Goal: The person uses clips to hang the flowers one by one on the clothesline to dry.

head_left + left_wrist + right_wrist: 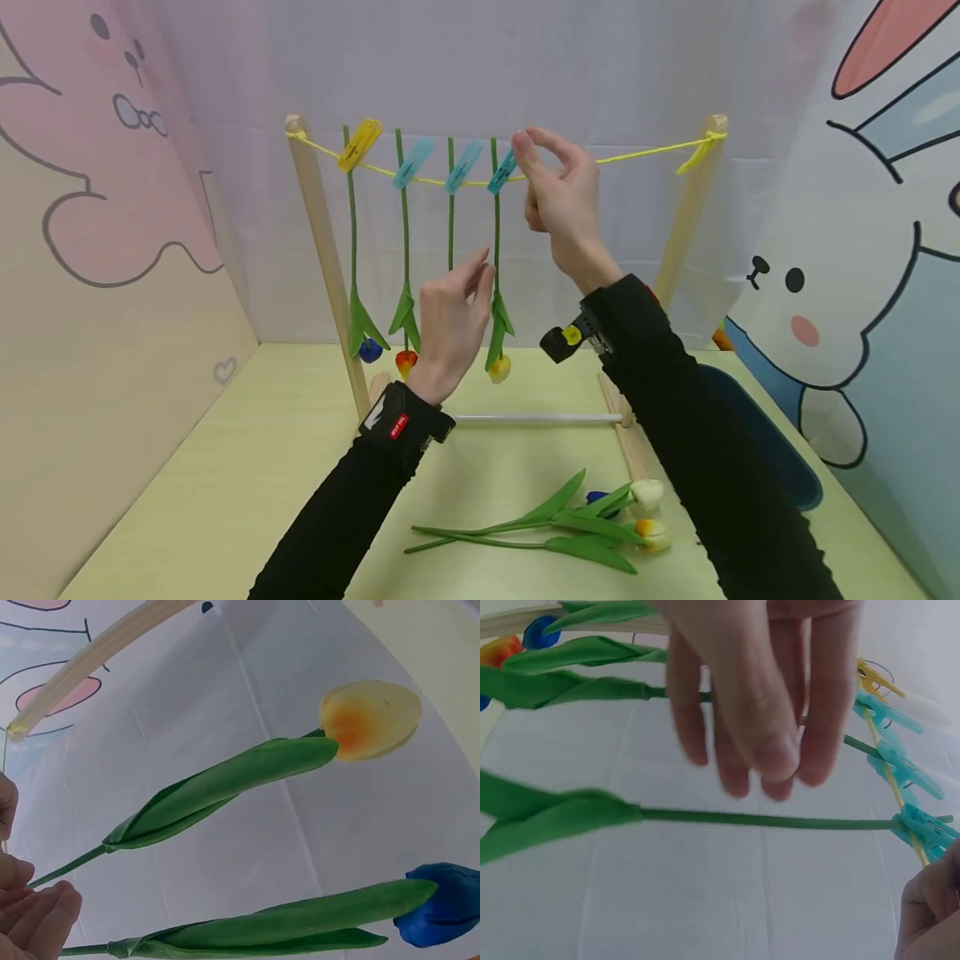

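Note:
Four artificial tulips hang head down from a yellow cord, each stem clipped by a clothespin. My right hand pinches the handle end of the rightmost blue clothespin, which clamps the stem of a yellow tulip. My left hand, fingers loosely extended, is beside that stem and holds nothing. Behind the left hand, the head view loses the third flower; the left wrist view shows it as a blue tulip. Farther left hang a red-orange tulip and another blue tulip.
Two wooden posts carry the cord, with a white rod low between their feet. Several loose tulips lie on the table in front. A dark blue tray stands at right, partly behind my right sleeve.

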### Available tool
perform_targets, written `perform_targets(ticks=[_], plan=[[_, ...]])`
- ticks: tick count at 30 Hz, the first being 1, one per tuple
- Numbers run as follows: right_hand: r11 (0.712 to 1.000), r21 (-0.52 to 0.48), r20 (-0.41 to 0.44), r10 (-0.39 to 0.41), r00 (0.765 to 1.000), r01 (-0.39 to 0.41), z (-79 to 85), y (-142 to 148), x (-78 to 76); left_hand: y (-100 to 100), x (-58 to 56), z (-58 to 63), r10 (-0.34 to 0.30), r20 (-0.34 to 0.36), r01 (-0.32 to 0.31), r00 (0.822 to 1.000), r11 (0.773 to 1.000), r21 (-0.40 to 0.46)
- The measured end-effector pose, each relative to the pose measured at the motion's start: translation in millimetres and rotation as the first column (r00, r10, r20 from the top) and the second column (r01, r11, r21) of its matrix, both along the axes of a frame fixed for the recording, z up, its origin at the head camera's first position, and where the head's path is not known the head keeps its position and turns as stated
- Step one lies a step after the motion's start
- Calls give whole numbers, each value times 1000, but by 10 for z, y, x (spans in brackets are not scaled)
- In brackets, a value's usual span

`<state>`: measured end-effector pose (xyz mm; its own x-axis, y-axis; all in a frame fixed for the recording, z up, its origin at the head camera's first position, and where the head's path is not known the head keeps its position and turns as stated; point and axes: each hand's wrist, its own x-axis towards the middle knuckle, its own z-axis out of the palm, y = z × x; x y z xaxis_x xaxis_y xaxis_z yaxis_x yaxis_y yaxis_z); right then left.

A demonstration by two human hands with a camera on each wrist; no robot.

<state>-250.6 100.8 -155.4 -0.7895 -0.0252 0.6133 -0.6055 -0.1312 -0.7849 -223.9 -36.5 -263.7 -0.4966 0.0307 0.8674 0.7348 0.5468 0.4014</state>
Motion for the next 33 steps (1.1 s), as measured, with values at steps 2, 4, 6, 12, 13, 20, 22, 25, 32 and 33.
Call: perform_targets(ticks=[2, 4, 6, 12, 13, 20, 22, 25, 32, 33], plan=[[999, 40, -58, -18, 998, 20, -72, 72, 45, -5, 52, -46, 23, -99, -28, 995, 999, -42], [997, 64, -121, -33, 992, 41, -167, 162, 107, -11, 109, -111, 7, -190, -20, 982, 997, -68], [992, 105, -205, -43, 978, 66, -301, 289, 170, -27, 176, -203, -44, -223, 20, 974, 994, -109], [976, 193, -357, -24, 934, 99, -806, 832, 343, -180, 315, -586, -306, 115, 325, 945, 912, -250], [974, 202, -358, -24, 934, 102, -893, 937, 373, -217, 326, -651, -326, 214, 376, 921, 889, -261], [762, 589, -167, -211, 963, 270, -1431, 1684, 558, -458, 364, -1125, -237, 752, 623, 615, 731, -279], [628, 729, -127, -268, 955, 273, -1565, 1867, 616, -492, 367, -1257, -194, 817, 663, 543, 696, -276], [511, 830, -71, -302, 951, 224, -1733, 2097, 665, -526, 376, -1418, -147, 864, 684, 481, 679, -265], [372, 918, 7, -370, 929, 141, -1897, 2447, 655, -612, 375, -1580, -134, 907, 693, 398, 692, -202], [356, 925, 11, -377, 926, 133, -1910, 2483, 653, -615, 371, -1586, -135, 913, 695, 385, 693, -190]])
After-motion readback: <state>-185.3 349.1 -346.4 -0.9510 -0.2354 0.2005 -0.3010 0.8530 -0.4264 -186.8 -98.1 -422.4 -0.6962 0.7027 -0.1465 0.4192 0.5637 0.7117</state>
